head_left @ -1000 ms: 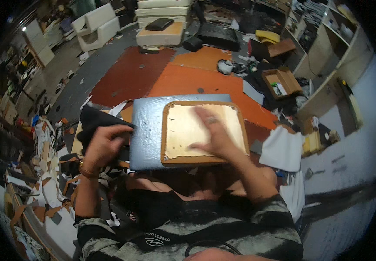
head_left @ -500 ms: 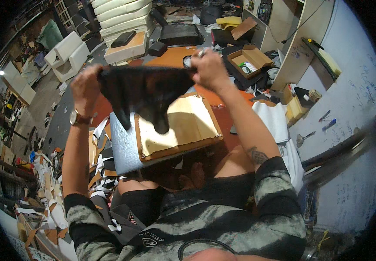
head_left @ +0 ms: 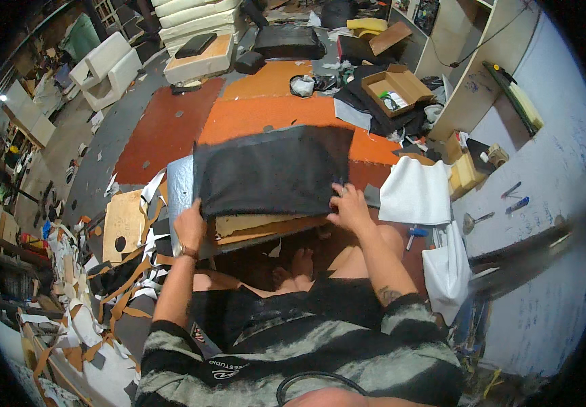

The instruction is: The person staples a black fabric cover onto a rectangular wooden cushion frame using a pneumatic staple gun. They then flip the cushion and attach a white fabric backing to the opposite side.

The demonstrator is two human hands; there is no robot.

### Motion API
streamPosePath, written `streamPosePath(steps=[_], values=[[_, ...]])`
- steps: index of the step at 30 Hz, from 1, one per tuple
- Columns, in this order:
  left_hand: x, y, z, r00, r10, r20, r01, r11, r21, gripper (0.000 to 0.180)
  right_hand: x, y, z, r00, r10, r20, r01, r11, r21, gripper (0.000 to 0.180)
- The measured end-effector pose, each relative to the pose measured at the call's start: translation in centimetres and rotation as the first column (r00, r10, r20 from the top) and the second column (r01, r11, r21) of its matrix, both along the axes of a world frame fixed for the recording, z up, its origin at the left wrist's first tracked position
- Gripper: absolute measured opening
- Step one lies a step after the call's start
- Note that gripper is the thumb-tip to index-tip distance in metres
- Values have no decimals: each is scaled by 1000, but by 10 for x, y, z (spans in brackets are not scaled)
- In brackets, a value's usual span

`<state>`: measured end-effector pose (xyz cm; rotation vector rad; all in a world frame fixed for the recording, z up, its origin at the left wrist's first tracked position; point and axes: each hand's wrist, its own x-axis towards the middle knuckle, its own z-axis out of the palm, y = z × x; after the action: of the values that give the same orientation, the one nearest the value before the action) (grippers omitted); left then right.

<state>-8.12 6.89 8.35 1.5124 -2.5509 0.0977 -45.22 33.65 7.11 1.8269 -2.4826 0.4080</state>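
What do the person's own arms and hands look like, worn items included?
The left hand and right hand are ungloved. A brownish band circles the left wrist; a dark tattoo marks the right forearm. Short sleeves are patterned in black and pale grey-green.

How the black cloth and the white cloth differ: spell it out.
The black cloth spreads over the pale board; the white cloth lies right of that board. The left hand and right hand are at the black cloth's near edge; neither touches the white cloth. Both look like flexible sheets.
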Motion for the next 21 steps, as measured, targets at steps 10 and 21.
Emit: streamPosePath(steps=[10,21], values=[[107,3,-108,734,384,-559,-235,917,321,52,-43,6,-27,415,-625,661,590,738,328,65],[72,11,-62,470,756,-457,-106,562,820,69,-36,31,22,-385,-298,873,519,712,472,71]])
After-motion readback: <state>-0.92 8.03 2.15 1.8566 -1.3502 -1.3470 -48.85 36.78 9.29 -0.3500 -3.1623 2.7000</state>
